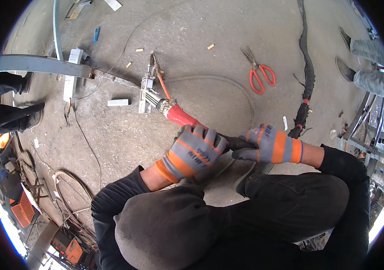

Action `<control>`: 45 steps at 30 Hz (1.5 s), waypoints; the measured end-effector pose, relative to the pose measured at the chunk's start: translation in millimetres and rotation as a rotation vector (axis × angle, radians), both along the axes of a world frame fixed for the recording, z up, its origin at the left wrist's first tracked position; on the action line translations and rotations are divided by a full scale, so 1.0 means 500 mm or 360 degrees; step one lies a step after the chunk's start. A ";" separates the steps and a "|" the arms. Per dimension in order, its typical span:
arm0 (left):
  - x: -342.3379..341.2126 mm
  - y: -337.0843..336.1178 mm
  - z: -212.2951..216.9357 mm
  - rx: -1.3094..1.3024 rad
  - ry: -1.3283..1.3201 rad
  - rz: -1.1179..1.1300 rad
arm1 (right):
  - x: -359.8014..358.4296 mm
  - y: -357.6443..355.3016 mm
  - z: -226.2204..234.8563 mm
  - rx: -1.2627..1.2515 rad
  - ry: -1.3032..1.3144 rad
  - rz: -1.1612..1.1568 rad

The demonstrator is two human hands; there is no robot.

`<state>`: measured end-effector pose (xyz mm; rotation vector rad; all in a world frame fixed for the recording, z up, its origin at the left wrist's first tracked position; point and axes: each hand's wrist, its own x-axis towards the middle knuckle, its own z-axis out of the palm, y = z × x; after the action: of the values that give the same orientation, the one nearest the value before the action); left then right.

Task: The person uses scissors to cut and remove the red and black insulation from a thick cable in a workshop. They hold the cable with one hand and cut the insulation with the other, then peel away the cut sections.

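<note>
— What are the hands doing?

— The left hand (191, 153), in a grey glove with orange stripes, is bent at the wrist and clenched around the red-handled welding torch (167, 104), gripping its red handle. The right hand (270, 145), gloved the same, comes in from the right, forearm level, fingers curled onto the dark rear end of the handle.

— And the torch?

— Its metal head lies on the grey concrete floor (201, 67), pointing toward a curved steel beam (43, 65). Red-handled scissors (258, 72) lie well apart, beside a black cable bundle (308, 67).
</note>
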<state>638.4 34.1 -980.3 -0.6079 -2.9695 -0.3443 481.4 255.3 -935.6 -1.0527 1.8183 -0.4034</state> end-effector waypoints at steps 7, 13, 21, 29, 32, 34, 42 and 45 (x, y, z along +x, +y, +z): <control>-0.039 -0.071 -0.030 0.0690 -0.0429 -0.0411 | -0.012 0.026 -0.008 0.0123 0.0163 0.0172; -0.007 -0.145 -0.087 0.0786 -0.0262 -0.0342 | -0.017 0.055 -0.011 0.0118 0.0119 0.0051; 0.079 -0.154 -0.138 0.0793 -0.0134 -0.0069 | -0.018 0.053 -0.019 0.0052 0.0056 0.0064; 0.069 -0.107 -0.109 0.1006 -0.0363 0.0301 | -0.024 0.062 -0.036 0.0089 0.0069 0.0086; 0.038 -0.081 -0.073 0.0782 -0.0178 0.0224 | -0.015 0.060 -0.041 0.0221 0.0109 0.0130; 0.014 -0.050 -0.064 0.0581 -0.0209 0.0060 | -0.007 0.058 -0.045 0.0192 0.0172 0.0195; 0.038 -0.027 -0.151 0.0925 -0.0538 0.0074 | -0.015 0.072 -0.074 0.0106 0.0184 0.0160; 0.076 -0.036 -0.193 0.1445 -0.0760 0.0202 | -0.013 0.074 -0.079 0.0153 0.0137 0.0169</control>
<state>676.4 16.3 -1076.6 -0.2287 -2.7302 -1.8758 474.8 292.2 -974.9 -1.1086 1.8293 -0.2081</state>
